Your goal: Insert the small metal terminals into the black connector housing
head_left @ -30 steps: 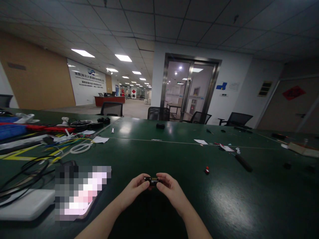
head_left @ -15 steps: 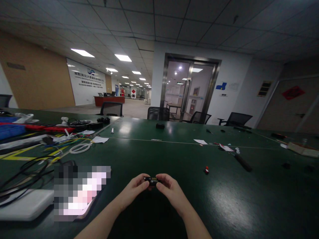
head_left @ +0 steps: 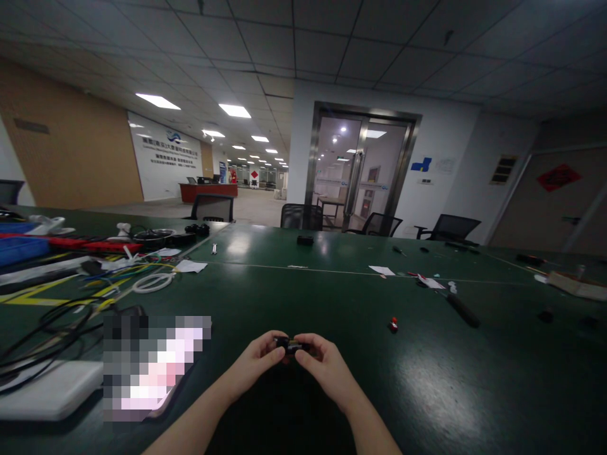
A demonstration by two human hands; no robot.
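The left hand (head_left: 263,349) and the right hand (head_left: 320,352) grasp opposite ends of a small black, oblong object (head_left: 293,347), pinched between thumbs and fingers just above the dark green, glossy table (head_left: 265,297). Well beyond the left hand, towards the table's far left, is a blue plastic open bin (head_left: 21,253); its contents are too dark to tell. Well off to the right of the right hand is a shallow, pale tan box (head_left: 576,288); a small upright item shows at its top, though whether inside or behind it I cannot tell. Nearer the right hand, ahead and to its right, lies a small red-and-white piece (head_left: 393,325), with a long black cylindrical handle (head_left: 462,310) farther right. Left of the left hand lies a pixelated, bright-screened flat device (head_left: 164,373).
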